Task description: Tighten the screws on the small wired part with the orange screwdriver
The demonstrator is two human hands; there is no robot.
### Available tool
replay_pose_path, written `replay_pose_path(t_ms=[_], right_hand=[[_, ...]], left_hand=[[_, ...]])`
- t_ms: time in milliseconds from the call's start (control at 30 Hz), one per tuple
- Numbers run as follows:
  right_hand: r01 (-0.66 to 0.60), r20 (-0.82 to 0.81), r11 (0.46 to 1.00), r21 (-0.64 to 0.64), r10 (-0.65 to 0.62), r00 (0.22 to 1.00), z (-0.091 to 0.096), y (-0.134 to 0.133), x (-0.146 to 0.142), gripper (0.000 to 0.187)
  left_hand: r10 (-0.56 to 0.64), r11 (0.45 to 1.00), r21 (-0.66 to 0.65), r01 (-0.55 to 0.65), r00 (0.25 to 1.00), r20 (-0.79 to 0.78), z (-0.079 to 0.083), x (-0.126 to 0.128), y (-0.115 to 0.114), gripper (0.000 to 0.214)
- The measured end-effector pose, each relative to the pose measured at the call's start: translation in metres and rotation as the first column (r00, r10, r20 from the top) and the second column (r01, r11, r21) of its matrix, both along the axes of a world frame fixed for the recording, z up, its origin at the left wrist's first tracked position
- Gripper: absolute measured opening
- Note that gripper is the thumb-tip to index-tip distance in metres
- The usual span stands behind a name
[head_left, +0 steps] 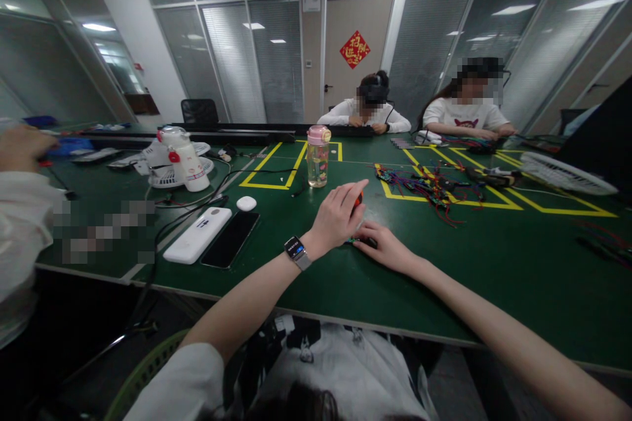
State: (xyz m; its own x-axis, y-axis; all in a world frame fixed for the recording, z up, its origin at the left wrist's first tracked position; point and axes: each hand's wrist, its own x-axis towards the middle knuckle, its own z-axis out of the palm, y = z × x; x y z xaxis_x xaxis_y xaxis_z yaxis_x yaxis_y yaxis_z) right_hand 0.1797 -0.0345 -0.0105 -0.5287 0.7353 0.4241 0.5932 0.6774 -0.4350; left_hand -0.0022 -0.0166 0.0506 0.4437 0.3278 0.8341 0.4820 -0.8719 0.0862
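Observation:
My left hand (pixel 336 216), with a watch (pixel 295 249) on its wrist, is raised over the table with its fingers curled around an orange and black handle (pixel 358 199). Most of that handle is hidden behind the fingers, so the tool's kind does not show. Just below and to the right, my right hand (pixel 382 245) rests low on the green tabletop. Its fingers are closed on a small dark piece with bits of coloured wire (pixel 353 241), directly under the left hand. The fingers cover much of this piece.
A pink-lidded bottle (pixel 317 161) stands ahead. To the left lie a phone (pixel 230 240), a white power bank (pixel 198 235) and a round white case (pixel 246 203). Tangled coloured wires (pixel 432 184) spread at the right. Co-workers sit across the table and at the far left.

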Motion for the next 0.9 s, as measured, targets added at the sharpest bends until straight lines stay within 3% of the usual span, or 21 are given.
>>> replay_pose_path(t_ms=[133,300,667,900], right_hand=[[-0.005,-0.016,1.0,0.004,0.005,1.0,0.0,0.0,0.0,0.017],[-0.01,-0.044,1.0,-0.001,0.01,0.999,-0.002,0.001,0.001,0.018],[0.005,-0.04,1.0,0.022,-0.004,0.999,-0.006,0.002,0.003,0.017],[0.001,-0.002,0.998,0.059,-0.001,1.0,-0.007,0.002,0.003,0.016]], left_hand=[[-0.11,0.987,-0.106,0.118,0.991,0.076,0.0,0.004,-0.005,0.044],[-0.141,0.973,-0.165,0.159,0.983,0.116,0.0,0.008,-0.01,0.046],[-0.151,0.973,-0.162,0.164,0.985,0.085,-0.003,0.009,-0.011,0.044],[-0.247,0.946,-0.198,0.255,0.967,0.065,0.0,0.008,-0.013,0.05]])
